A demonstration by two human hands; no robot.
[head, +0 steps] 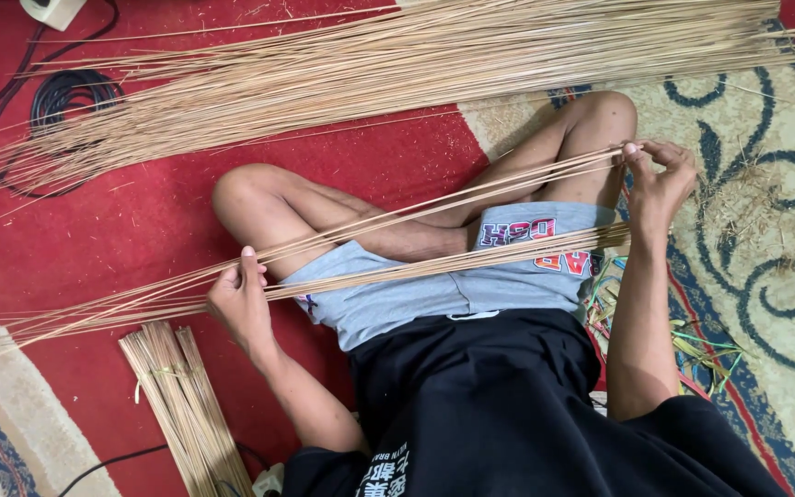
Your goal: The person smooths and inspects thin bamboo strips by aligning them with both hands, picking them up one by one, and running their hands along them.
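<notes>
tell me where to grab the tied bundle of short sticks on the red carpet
Grip the short stick bundle around its middle, near the thin tie, coming from above. It lies flat on the red carpet beside the left hand, and there the sticks are held tight together.

Thin sticks stretch across the crossed legs, between the left hand and right hand. A stick pile lies beyond the knees; a bundle lies left of the left arm.
</notes>
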